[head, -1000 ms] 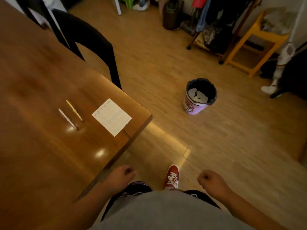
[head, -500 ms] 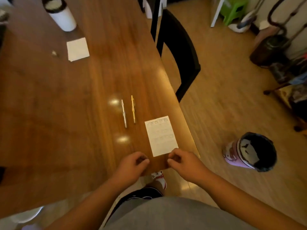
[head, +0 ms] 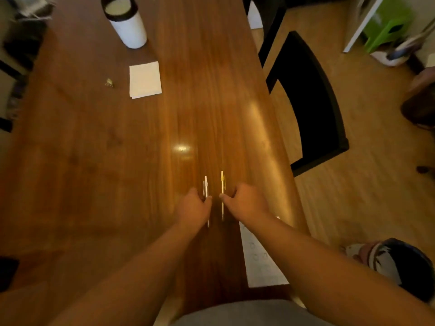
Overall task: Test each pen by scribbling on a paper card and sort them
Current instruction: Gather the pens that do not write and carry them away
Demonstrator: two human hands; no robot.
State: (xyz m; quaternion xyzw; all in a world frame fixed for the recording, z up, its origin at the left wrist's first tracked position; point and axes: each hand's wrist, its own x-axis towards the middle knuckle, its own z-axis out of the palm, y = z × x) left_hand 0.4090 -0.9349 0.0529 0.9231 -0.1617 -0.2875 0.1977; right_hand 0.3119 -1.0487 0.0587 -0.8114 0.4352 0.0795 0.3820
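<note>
Head view: white pen (head: 206, 186) and yellow pen (head: 222, 182) lie side by side on wooden table (head: 94, 161). Left hand (head: 195, 205) pinches white pen, right hand (head: 244, 202) pinches yellow pen. Paper card (head: 261, 262) lies partly under the right forearm. Cup (head: 128, 27) at far end; black chair (head: 310, 102) and bin (head: 397, 264) on wood floor (head: 353, 196).

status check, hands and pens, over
Left hand pinching white pen, right hand pinching yellow pen. Both pens flat on table. Paper card near edge, partly under right forearm.

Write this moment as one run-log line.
left hand touches white plastic pen | right hand touches yellow plastic pen | pens on wooden table
</note>
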